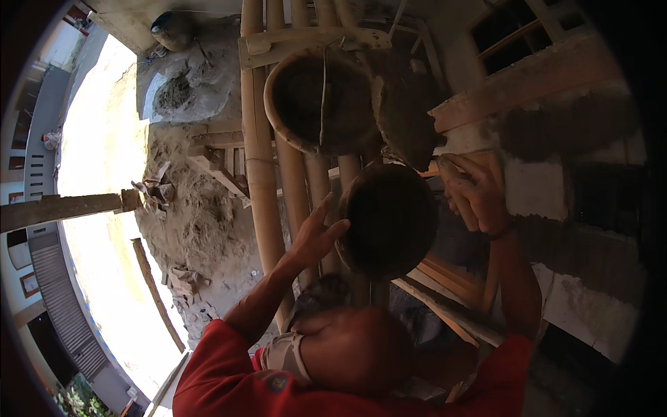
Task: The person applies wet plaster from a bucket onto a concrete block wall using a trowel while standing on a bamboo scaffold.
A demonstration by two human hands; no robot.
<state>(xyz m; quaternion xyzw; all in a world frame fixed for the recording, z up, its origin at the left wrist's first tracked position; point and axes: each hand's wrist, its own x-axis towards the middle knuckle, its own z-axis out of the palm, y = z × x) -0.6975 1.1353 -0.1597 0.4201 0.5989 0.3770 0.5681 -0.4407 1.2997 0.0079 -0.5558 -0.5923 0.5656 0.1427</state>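
Observation:
A round dark bucket (pixel 389 221) stands before me on bamboo poles, its inside deep in shadow. My left hand (pixel 316 236) is at its left rim, the thumb over the edge and the fingers along the outside. To the right of the bucket, my right hand (pixel 478 193) is closed round a tan wooden piece (pixel 464 208) that looks like a float's handle or block; its full shape is hidden by the fingers. Beyond lies a second round bucket (pixel 299 128) with a thin handle across its mouth. Against its right side is a dark, ragged-edged board or slab (pixel 406 115).
Thick bamboo poles (pixel 258 174) run away from me as a raised platform. At right rises a partly plastered wall (pixel 535 184) with a ledge. Below at left lie a sand heap (pixel 201 191) and a grey mortar pile (pixel 174 92). A wooden beam (pixel 66 210) juts in from the left.

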